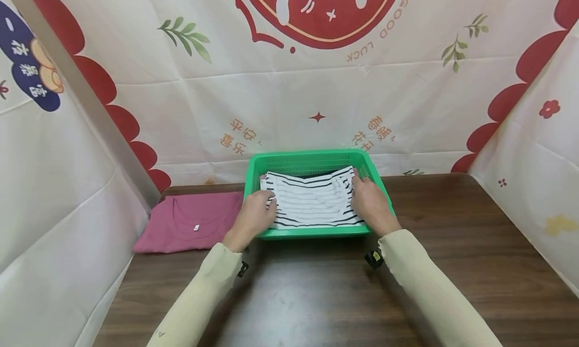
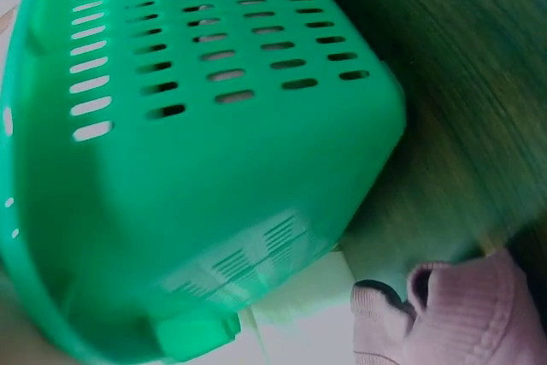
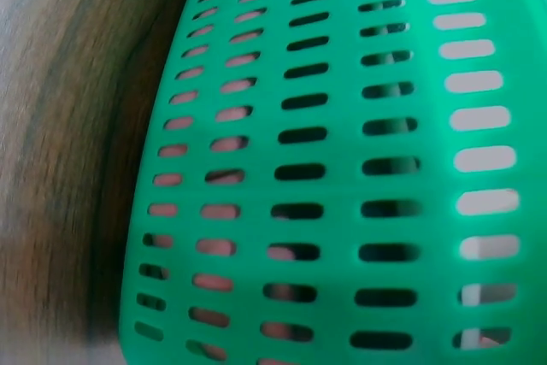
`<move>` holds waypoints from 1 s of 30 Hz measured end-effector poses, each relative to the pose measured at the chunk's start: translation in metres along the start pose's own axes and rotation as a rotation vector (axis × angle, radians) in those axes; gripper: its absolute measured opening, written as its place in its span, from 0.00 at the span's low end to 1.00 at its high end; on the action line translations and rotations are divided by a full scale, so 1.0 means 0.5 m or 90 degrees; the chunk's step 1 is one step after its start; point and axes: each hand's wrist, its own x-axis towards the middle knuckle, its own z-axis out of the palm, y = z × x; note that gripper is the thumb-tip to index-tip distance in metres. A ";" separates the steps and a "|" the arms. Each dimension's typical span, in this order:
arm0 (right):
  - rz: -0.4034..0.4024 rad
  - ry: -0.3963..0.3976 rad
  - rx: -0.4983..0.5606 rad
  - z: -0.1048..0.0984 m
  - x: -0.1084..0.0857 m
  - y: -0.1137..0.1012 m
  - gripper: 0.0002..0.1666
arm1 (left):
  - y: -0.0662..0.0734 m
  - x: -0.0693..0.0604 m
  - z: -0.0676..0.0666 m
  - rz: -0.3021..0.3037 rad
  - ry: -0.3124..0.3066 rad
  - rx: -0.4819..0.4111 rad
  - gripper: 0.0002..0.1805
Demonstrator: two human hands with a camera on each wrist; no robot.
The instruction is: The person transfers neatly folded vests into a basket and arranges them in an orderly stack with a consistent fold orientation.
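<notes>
A folded white cloth garment with black stripes (image 1: 312, 199) lies inside a green plastic basket (image 1: 312, 233). At the garment's left edge my left hand (image 1: 258, 214) pinches the cloth between thumb and fingers, over the basket's near left corner. My right hand (image 1: 372, 204) reaches over the right rim and grips the garment's right edge, its fingertips partly hidden. Under the striped garment, bits of pink and dark cloth show. Both wrist views are filled mostly by the slotted basket wall (image 2: 214, 185), and neither hand's grip is visible there.
A folded pink shirt (image 1: 181, 231) with a small white label lies left of the basket on the brown wooden table (image 1: 307, 292). Behind the table hangs a printed white cloth (image 1: 289, 106), with more cloth along both sides.
</notes>
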 end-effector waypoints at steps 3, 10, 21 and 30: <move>0.007 -0.006 -0.001 -0.002 -0.004 -0.002 0.32 | -0.003 -0.005 -0.009 0.004 0.007 -0.022 0.11; 0.024 -0.031 -0.008 -0.014 -0.011 -0.013 0.33 | -0.008 -0.038 -0.052 -0.055 -0.003 -0.106 0.14; 0.028 -0.032 -0.020 -0.024 -0.026 -0.030 0.33 | -0.016 -0.097 -0.115 -0.077 0.024 -0.151 0.14; 0.026 -0.035 -0.030 -0.039 -0.038 -0.055 0.24 | -0.043 -0.131 -0.155 -0.107 0.042 -0.150 0.14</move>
